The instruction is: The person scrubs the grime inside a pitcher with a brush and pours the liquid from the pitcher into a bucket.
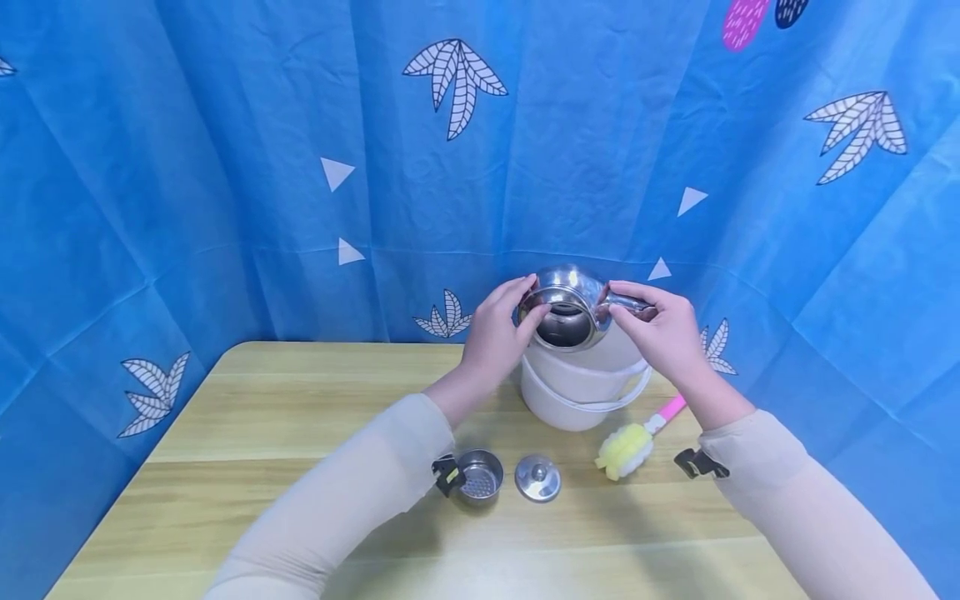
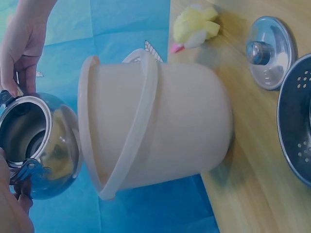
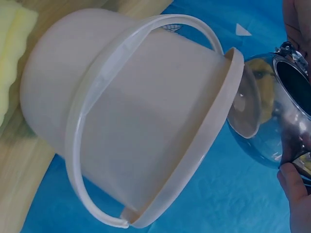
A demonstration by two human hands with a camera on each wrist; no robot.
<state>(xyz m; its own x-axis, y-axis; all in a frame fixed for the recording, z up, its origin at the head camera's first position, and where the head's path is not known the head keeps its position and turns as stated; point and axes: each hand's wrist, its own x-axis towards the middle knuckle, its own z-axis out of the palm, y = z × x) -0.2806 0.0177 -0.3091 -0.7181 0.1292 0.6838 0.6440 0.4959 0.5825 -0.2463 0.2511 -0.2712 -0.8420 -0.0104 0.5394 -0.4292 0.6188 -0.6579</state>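
A shiny stainless steel teapot point(image 1: 572, 278) is held tilted over the white bucket point(image 1: 564, 410), its round mouth facing me and no lid on it. My left hand point(image 1: 498, 327) grips the pot's left side, with the thumb near the rim of the mouth. On the right, my right hand point(image 1: 666, 330) pinches a tapered metal part that sticks out from the pot. In the left wrist view the teapot point(image 2: 60, 145) is right at the bucket's rim, fingers at both of its sides. The right wrist view shows the pot's belly point(image 3: 265, 111) overlapping the rim.
Nearer me on the wooden table point(image 1: 315, 417) lie a perforated metal strainer point(image 1: 480, 477) and a round metal lid point(image 1: 537, 478) with a knob. A yellow and white sponge brush point(image 1: 626, 450) with a pink handle lies right of the bucket. Blue curtains point(image 1: 450, 192) hang behind the table.
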